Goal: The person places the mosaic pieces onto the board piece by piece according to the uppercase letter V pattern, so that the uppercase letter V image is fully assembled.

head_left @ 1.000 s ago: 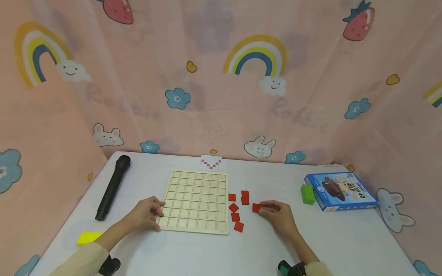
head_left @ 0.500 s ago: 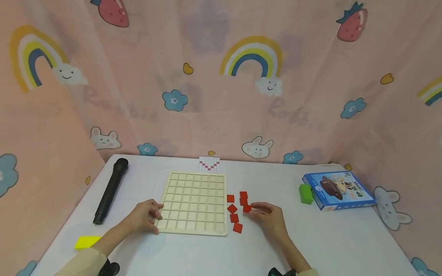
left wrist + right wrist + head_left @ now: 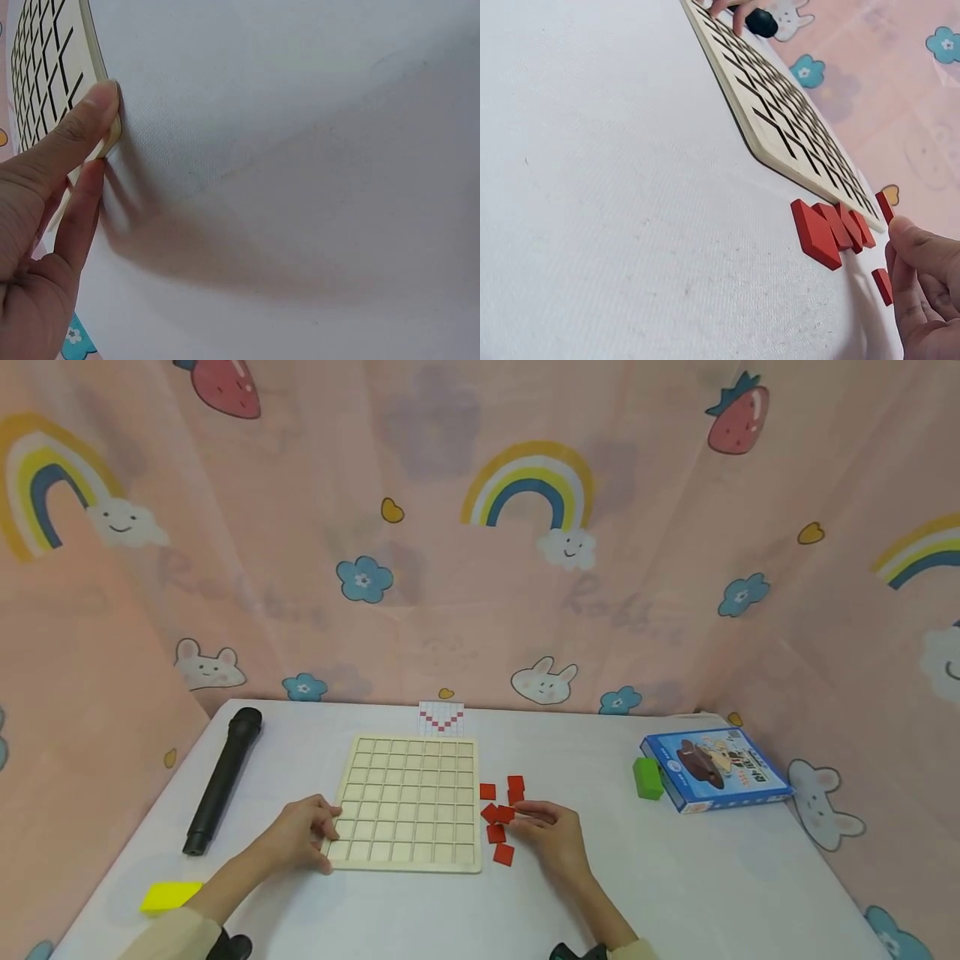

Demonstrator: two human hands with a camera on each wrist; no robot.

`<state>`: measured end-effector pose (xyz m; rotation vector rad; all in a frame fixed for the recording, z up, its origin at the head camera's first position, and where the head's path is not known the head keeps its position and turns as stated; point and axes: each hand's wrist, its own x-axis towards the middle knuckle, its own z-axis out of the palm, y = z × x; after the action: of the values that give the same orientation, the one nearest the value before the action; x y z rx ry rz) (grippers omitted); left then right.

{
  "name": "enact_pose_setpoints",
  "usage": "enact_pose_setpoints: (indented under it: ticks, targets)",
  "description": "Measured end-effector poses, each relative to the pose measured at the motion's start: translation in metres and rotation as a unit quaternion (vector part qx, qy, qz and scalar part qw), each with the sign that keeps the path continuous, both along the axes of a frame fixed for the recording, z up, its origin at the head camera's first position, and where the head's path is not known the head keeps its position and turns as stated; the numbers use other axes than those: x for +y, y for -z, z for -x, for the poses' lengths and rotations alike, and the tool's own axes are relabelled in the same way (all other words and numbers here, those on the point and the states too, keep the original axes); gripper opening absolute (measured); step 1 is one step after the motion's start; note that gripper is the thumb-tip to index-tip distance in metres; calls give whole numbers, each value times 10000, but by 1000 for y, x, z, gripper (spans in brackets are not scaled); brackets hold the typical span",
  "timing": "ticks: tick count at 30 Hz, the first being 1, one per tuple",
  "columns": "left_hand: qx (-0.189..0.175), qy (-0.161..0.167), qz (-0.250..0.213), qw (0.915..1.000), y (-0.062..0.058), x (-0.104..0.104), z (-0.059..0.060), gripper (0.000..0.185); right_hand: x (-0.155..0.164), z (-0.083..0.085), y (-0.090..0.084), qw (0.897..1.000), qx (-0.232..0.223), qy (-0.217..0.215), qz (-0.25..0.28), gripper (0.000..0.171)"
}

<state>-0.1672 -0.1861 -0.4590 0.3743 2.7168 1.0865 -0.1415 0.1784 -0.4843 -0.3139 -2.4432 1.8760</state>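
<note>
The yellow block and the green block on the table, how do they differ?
The yellow block lies flat and low near the left front edge, by the left arm. The green block stands taller and chunkier on the right side, beside the blue box. Both are plain solid-coloured pieces on the white table, and neither hand touches them.
</note>
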Motion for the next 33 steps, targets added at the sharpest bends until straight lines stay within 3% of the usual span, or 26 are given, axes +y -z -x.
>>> enact_pose_setpoints:
  ticks: [15, 33]
  targets:
    - [-103, -208, 77, 9997, -1, 1, 1, 41, -26, 2, 2, 9995, 219, -233, 52, 28]
    - [-53, -88, 331, 9994, -6, 3, 0, 41, -66, 3, -3, 9961, 488, -720, 162, 27]
